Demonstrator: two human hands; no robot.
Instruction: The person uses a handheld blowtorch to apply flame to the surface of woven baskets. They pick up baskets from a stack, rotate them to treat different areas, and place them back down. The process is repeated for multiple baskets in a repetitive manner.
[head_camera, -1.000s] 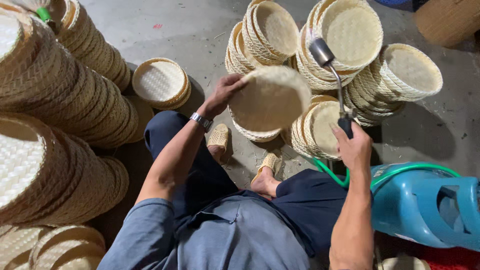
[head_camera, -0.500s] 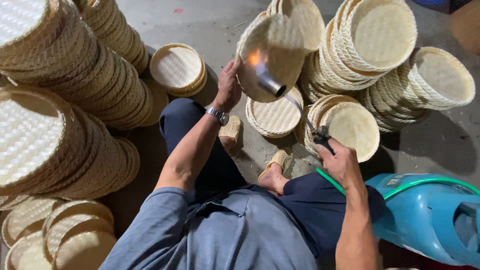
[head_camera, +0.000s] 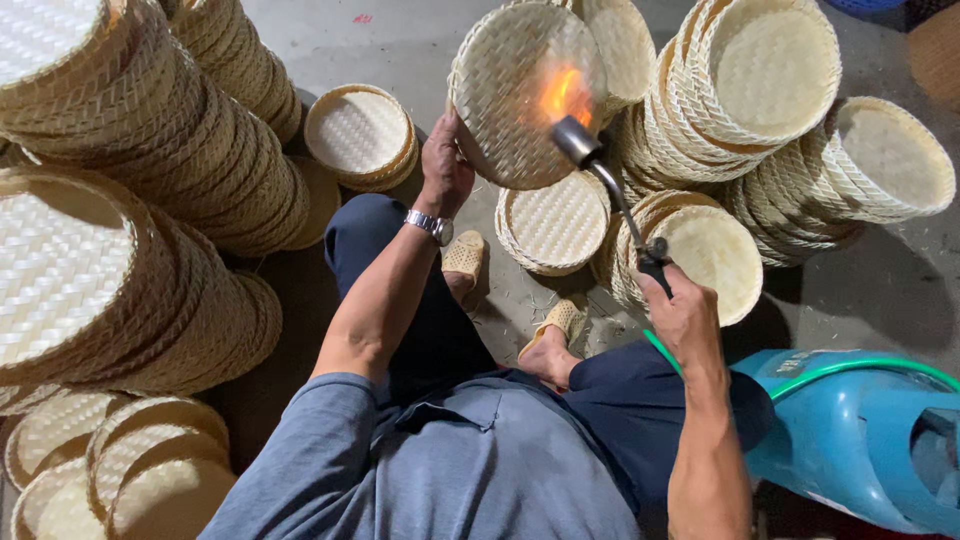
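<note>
Torch flame now on raised tray, basket stacks crowding around

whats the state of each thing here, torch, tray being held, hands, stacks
gas torch: lit, orange flame playing on the held tray
woven bamboo tray: held up on edge, weave facing the flame
left hand: gripping the tray's lower rim
right hand: closed on the torch handle
green hose: attached, running from the torch over the blue cylinder
tray stacks: piled, leaning

A basket-making workshop: stacks of woven bamboo trays crowd a bare concrete floor.
</note>
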